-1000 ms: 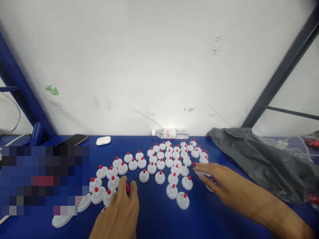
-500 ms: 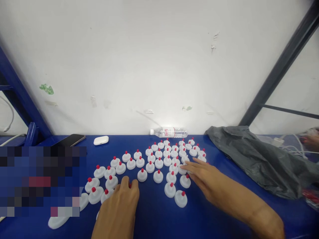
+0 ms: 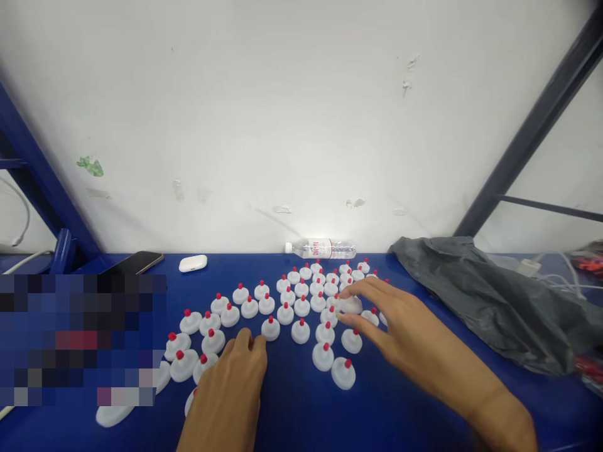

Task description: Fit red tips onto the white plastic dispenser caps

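Observation:
Many white round caps with red nozzle tips stand spread over the blue table; one white cap (image 3: 343, 373) is at the front right of the group. My left hand (image 3: 233, 380) rests low at the left of the group with its fingers curled down. What lies under those fingers is hidden. Just beyond its fingertips stands another white cap (image 3: 270, 329). My right hand (image 3: 389, 314) reaches in from the right, thumb and fingers apart. Between them shows a white cap (image 3: 351, 306) whose red tip I cannot see; I see no firm grip on it.
Along the wall lie a clear plastic bottle (image 3: 320, 248), a white earphone case (image 3: 193, 263) and a phone (image 3: 134, 264). A dark grey plastic bag (image 3: 494, 301) covers the right side, with white cables (image 3: 556, 273) behind it. A blurred patch (image 3: 70, 339) hides the left.
My right hand has spread its thumb from its fingers over the caps. My left hand has shifted slightly; the red tip between its fingers no longer shows.

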Available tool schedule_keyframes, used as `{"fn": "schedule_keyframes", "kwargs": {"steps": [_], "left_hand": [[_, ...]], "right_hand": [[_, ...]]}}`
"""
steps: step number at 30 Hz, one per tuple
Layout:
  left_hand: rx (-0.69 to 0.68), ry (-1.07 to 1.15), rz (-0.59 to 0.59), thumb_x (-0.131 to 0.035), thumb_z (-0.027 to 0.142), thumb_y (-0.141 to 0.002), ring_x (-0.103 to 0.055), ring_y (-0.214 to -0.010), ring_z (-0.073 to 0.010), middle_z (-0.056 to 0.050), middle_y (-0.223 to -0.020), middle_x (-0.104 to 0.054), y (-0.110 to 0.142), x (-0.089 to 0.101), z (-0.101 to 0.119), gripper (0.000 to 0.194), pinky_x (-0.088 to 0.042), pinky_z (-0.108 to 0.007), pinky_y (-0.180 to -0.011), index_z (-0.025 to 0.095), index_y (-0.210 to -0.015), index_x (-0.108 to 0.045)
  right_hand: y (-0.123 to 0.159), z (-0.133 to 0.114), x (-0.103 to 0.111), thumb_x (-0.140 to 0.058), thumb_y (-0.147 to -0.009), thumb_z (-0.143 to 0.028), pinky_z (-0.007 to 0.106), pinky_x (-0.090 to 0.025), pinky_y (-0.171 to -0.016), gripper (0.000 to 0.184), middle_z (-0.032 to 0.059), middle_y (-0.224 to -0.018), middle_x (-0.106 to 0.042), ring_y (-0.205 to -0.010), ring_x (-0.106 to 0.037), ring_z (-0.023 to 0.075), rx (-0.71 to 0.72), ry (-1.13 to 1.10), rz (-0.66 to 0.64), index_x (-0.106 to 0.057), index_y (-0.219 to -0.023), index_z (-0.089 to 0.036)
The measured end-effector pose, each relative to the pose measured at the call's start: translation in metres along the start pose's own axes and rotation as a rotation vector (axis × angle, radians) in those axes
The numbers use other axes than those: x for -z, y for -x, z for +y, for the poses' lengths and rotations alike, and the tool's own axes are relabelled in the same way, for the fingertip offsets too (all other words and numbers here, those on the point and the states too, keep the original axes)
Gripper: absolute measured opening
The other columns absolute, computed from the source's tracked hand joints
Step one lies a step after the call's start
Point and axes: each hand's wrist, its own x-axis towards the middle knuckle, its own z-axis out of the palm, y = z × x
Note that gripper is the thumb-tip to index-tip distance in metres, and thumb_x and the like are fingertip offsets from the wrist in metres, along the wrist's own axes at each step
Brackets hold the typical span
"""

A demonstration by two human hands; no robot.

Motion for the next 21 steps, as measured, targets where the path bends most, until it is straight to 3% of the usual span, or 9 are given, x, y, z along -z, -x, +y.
{"fn": "schedule_keyframes", "kwargs": {"steps": [4, 7, 10, 12, 14, 16, 18, 21], "left_hand": [[-0.012, 0.021, 0.026, -0.039, -0.012, -0.080, -0.079, -0.095, -0.0275, -0.013, -0.119, -0.075, -0.003, -0.003, 0.000, 0.060, -0.064, -0.036, -0.076, 0.019, -0.121, -0.073], [-0.014, 0.031, 0.084, -0.037, -0.005, -0.088, -0.079, -0.092, -0.0280, -0.011, -0.116, -0.075, -0.002, -0.007, 0.001, 0.057, -0.063, -0.037, -0.070, 0.021, -0.126, -0.070], [-0.057, 0.203, 0.281, -0.036, 0.014, -0.101, -0.079, -0.086, -0.0255, -0.006, -0.113, -0.077, 0.003, -0.003, 0.002, 0.042, -0.062, -0.035, -0.065, 0.028, -0.121, -0.070], [-0.124, 0.427, 0.481, -0.038, 0.028, -0.104, -0.078, -0.080, -0.0230, -0.001, -0.102, -0.078, 0.007, 0.003, 0.003, 0.035, -0.061, -0.032, -0.061, 0.032, -0.111, -0.072], [-0.182, 0.620, 0.601, -0.041, 0.035, -0.103, -0.077, -0.074, -0.0204, 0.002, -0.093, -0.078, 0.010, 0.010, 0.003, 0.032, -0.061, -0.029, -0.061, 0.035, -0.109, -0.072], [-0.199, 0.760, 0.596, -0.045, 0.040, -0.103, -0.075, -0.065, -0.0185, 0.004, -0.082, -0.078, 0.012, 0.017, 0.002, 0.029, -0.060, -0.027, -0.059, 0.036, -0.107, -0.074], [-0.194, 0.872, 0.513, -0.050, 0.046, -0.102, -0.074, -0.062, -0.0180, 0.005, -0.073, -0.077, 0.013, 0.020, 0.001, 0.028, -0.059, -0.025, -0.056, 0.036, -0.103, -0.076], [-0.164, 0.987, 0.398, -0.055, 0.053, -0.098, -0.078, -0.068, -0.0203, 0.004, -0.074, -0.081, 0.013, 0.019, -0.003, 0.029, -0.060, -0.025, -0.057, 0.037, -0.103, -0.078]], "right_hand": [[0.003, -0.017, -0.003, -0.051, -0.107, -0.034, 0.041, -0.055, -0.098, 0.016, 0.0031, -0.125, -0.067, -0.110, -0.068, 0.0245, 0.057, -0.076, -0.048, -0.060, -0.120, -0.029], [0.007, -0.027, -0.010, -0.049, -0.106, -0.022, 0.038, -0.055, -0.098, 0.021, 0.0010, -0.125, -0.068, -0.110, -0.069, 0.0223, 0.143, -0.098, -0.121, -0.058, -0.123, -0.030], [0.011, -0.032, -0.018, -0.056, -0.101, -0.019, 0.037, -0.056, -0.100, 0.030, 0.0011, -0.124, -0.071, -0.108, -0.072, 0.0231, 0.209, -0.096, -0.129, -0.056, -0.129, -0.029], [0.012, -0.034, -0.021, -0.063, -0.097, -0.021, 0.037, -0.057, -0.101, 0.042, 0.0031, -0.131, -0.070, -0.106, -0.073, 0.0236, 0.213, -0.113, -0.121, -0.051, -0.137, -0.029], [0.011, -0.037, -0.023, -0.067, -0.094, -0.021, 0.036, -0.059, -0.099, 0.054, 0.0039, -0.134, -0.070, -0.103, -0.075, 0.0234, 0.200, -0.136, -0.133, -0.048, -0.143, -0.029], [0.011, -0.040, -0.022, -0.068, -0.092, -0.018, 0.033, -0.062, -0.092, 0.057, 0.0020, -0.128, -0.073, -0.101, -0.076, 0.0224, 0.194, -0.167, -0.147, -0.049, -0.144, -0.031], [0.010, -0.042, -0.021, -0.066, -0.091, -0.016, 0.030, -0.062, -0.088, 0.055, -0.0001, -0.122, -0.074, -0.103, -0.076, 0.0216, 0.195, -0.204, -0.145, -0.050, -0.142, -0.032], [0.011, -0.042, -0.022, -0.067, -0.092, -0.021, 0.032, -0.061, -0.096, 0.051, 0.0019, -0.131, -0.071, -0.114, -0.073, 0.0230, 0.233, -0.240, -0.098, -0.049, -0.138, -0.032]]}}
